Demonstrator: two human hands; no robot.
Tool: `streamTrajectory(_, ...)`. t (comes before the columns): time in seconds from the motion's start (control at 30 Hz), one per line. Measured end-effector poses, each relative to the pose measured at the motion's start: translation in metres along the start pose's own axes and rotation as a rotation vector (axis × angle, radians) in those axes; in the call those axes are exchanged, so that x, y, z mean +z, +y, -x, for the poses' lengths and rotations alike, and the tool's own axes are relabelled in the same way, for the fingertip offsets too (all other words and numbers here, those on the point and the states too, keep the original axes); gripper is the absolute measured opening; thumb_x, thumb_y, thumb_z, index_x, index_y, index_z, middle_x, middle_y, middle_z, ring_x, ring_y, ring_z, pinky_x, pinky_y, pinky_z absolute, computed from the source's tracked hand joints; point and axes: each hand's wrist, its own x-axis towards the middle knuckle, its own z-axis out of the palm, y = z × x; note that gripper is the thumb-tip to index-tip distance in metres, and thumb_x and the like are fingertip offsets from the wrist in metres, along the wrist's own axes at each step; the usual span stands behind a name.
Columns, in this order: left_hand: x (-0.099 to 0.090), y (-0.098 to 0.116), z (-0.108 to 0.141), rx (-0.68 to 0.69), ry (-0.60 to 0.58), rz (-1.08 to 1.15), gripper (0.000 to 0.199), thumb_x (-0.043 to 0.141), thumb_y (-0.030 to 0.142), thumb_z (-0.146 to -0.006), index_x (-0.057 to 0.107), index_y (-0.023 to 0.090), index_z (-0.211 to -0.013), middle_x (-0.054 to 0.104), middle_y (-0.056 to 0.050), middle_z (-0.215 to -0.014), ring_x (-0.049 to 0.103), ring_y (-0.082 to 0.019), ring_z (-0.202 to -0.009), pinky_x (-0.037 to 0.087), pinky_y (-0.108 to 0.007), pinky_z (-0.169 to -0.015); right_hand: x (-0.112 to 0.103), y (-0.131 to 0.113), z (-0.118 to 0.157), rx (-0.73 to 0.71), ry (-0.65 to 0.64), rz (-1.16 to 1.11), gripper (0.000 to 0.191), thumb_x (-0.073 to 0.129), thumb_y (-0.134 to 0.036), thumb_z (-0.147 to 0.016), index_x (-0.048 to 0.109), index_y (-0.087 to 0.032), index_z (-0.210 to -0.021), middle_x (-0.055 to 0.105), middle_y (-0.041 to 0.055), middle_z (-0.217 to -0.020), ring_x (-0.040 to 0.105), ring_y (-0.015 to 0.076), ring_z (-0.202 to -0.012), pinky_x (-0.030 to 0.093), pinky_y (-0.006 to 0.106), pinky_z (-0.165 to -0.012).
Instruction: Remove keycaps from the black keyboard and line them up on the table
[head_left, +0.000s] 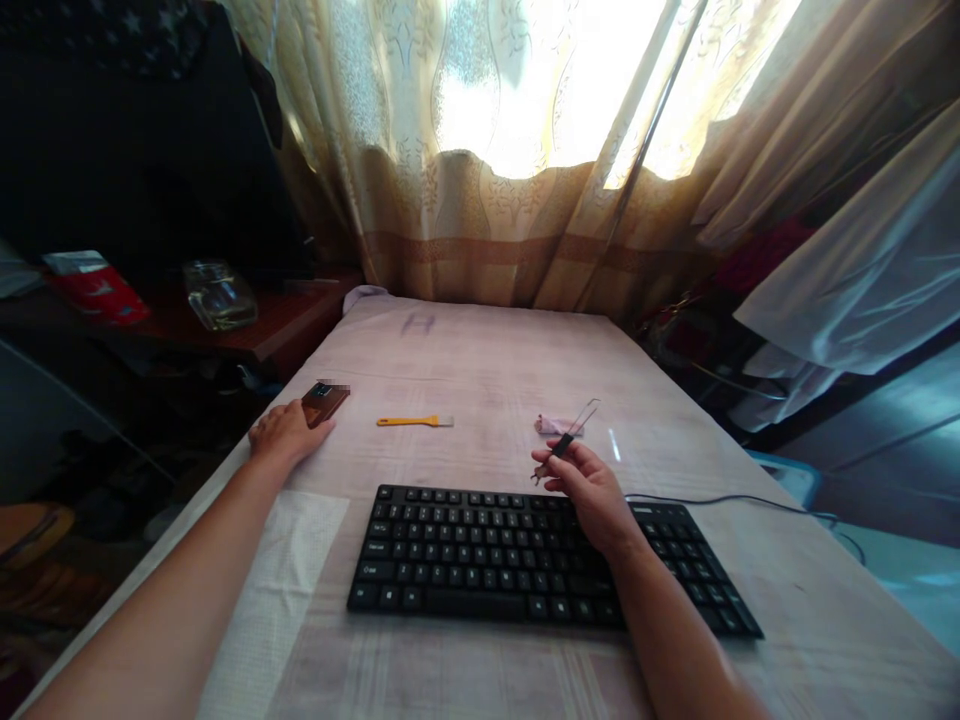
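In my right hand (589, 485) is a wire keycap puller (566, 443), gripped by its black middle. Two thin wire prongs with bent tips point up and away, and a shorter end shows below my fingers. That hand is over the upper right part of a black keyboard (480, 550). My left hand (289, 435) lies at the table's left edge, thumb and fingers apart, against the near side of a brown phone (322, 403). Between the hands, farther back, lies a yellow-handled brush (412, 421). A small pink packet (551, 425) rests behind the puller.
A pale checked cloth (480, 350) covers the table, with a white cloth (300, 540) left of the keyboard. The keyboard's cable (735, 498) runs off right. At left, a side desk holds a glass jar (219, 295), a red packet (97, 288) and a dark monitor (142, 160). Curtains (465, 220) hang behind.
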Motion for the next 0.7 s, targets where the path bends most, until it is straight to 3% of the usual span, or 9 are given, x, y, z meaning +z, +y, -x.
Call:
streamTrajectory(0.2,-0.001,-0.006,-0.017,0.016,-0.034,0.029,0.075,0.053,0.068,-0.069,0.058,0.014,-0.12,0.061,-0.024,-0.122,0.056,-0.044,-0.112,0.045,-0.048,-0.085,0.001,-0.002,0.001,-0.005,-0.009,0.012,0.048,0.079,-0.047,-0.062,0.062,-0.019,-0.096,0.073,0.0072,-0.091,0.067,0.0188,-0.072,0.05,0.029,-0.061)
streamTrajectory(0.43,-0.004,-0.006,-0.01,0.036,0.023,0.118,0.079,0.06,0.061,-0.068,0.05,0.011,-0.129,0.059,-0.026,-0.126,0.055,-0.044,-0.116,0.044,-0.049,-0.089,0.002,-0.003,0.002,-0.015,-0.013,0.022,0.047,0.079,-0.048,-0.062,0.063,-0.019,-0.096,0.073,0.0071,-0.09,0.067,0.0198,-0.072,0.05,0.03,-0.062)
streamTrajectory(0.57,-0.008,-0.012,-0.009,-0.008,-0.013,0.514,0.085,0.071,0.051,-0.062,0.046,0.014,-0.135,0.057,-0.022,-0.131,0.052,-0.042,-0.121,0.043,-0.048,-0.096,0.003,-0.004,0.002,-0.015,-0.011,0.019,0.048,0.079,-0.048,-0.061,0.063,-0.019,-0.096,0.073,0.0074,-0.089,0.067,0.0195,-0.071,0.05,0.03,-0.061)
streamTrajectory(0.7,-0.019,-0.024,-0.005,0.014,-0.147,0.888,0.073,0.071,0.047,-0.064,0.053,0.017,-0.128,0.07,-0.013,-0.109,0.068,-0.029,-0.096,0.055,-0.035,-0.078,0.003,-0.005,0.003,-0.016,-0.011,0.031,0.047,0.079,-0.048,-0.062,0.063,-0.019,-0.096,0.074,0.0069,-0.088,0.067,0.0185,-0.071,0.049,0.029,-0.062)
